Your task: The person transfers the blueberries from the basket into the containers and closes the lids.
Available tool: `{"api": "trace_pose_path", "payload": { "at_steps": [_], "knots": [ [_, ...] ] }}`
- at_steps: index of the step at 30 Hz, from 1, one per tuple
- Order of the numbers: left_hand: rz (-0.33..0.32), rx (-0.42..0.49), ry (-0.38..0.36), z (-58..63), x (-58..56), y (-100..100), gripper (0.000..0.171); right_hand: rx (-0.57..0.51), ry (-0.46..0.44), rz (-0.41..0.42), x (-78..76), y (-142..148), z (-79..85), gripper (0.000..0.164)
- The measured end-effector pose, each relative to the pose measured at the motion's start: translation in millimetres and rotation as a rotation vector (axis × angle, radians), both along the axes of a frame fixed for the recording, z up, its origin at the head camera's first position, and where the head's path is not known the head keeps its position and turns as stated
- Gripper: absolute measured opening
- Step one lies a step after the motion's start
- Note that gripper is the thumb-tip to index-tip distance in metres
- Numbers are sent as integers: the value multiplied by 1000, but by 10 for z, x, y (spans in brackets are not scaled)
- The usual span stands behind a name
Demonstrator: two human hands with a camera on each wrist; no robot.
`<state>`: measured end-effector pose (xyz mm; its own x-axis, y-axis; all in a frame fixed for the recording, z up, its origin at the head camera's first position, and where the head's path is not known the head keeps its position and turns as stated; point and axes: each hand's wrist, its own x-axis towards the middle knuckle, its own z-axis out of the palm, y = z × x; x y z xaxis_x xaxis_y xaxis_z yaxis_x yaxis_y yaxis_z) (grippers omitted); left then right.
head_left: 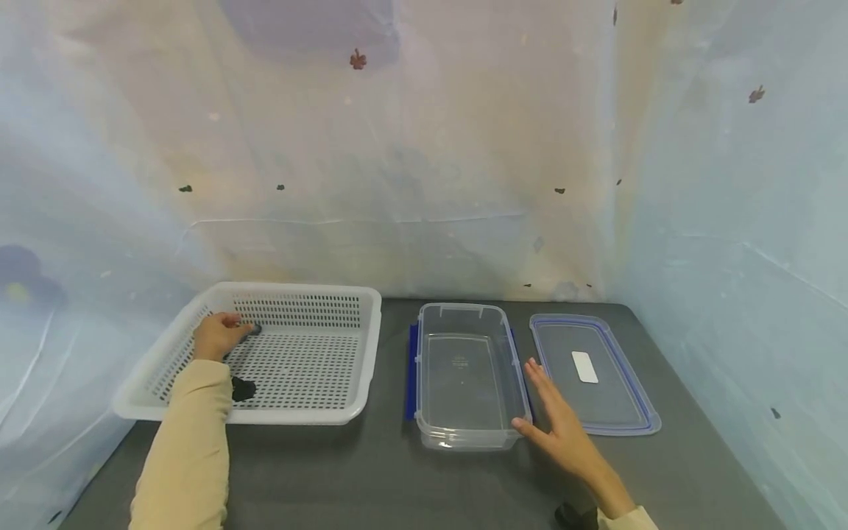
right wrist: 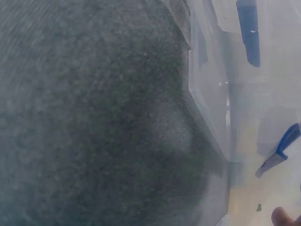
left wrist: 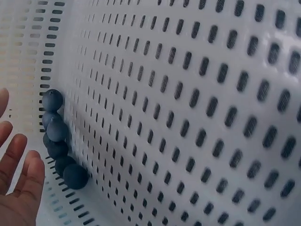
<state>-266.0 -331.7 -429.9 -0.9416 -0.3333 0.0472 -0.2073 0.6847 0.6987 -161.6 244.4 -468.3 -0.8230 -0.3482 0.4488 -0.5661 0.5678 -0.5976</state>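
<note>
My left hand [head_left: 217, 336] reaches into the left side of a white perforated plastic basket [head_left: 371, 353]. Several small dark blue balls [left wrist: 75, 176] lie in a row along the basket's inner edge. In the left wrist view, the fingers [left wrist: 13, 157] are loosely bent beside the balls, with a gap between. One dark ball [head_left: 257, 329] shows by the fingertips in the head view. My right hand [head_left: 563, 434] is spread with straight fingers at the right rim of a clear plastic container [head_left: 457, 383], its thumb at the near corner. The container is uncovered, with blue side latches [right wrist: 249, 33].
A clear lid [head_left: 556, 368] with a blue seal and a white label lies right of the container. Everything stands on a dark grey tabletop [head_left: 391, 486]. A patterned sheet [head_left: 424, 147] hangs behind and on both sides.
</note>
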Motion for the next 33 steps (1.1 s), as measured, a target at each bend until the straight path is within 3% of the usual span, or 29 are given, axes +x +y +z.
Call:
{"api": "trace_pose_path", "payload": {
  "at_steps": [10, 20, 27, 33],
  "knots": [
    [-25, -105, -52, -154, -75, -77, 43, -5, -37, 4, 8, -3, -27, 87],
    [-67, -97, -77, -224, -112, -49, 35, -6, -49, -1, 8, 1, -89, 86],
    [-45, -99, -24, -309, -160, -31, 31, -15, -43, 3, -1, 7, -105, 86],
    [-161, -69, -61, -261, -219, 41, 33, -12, -39, 1, -13, 10, -107, 86]
  ]
}}
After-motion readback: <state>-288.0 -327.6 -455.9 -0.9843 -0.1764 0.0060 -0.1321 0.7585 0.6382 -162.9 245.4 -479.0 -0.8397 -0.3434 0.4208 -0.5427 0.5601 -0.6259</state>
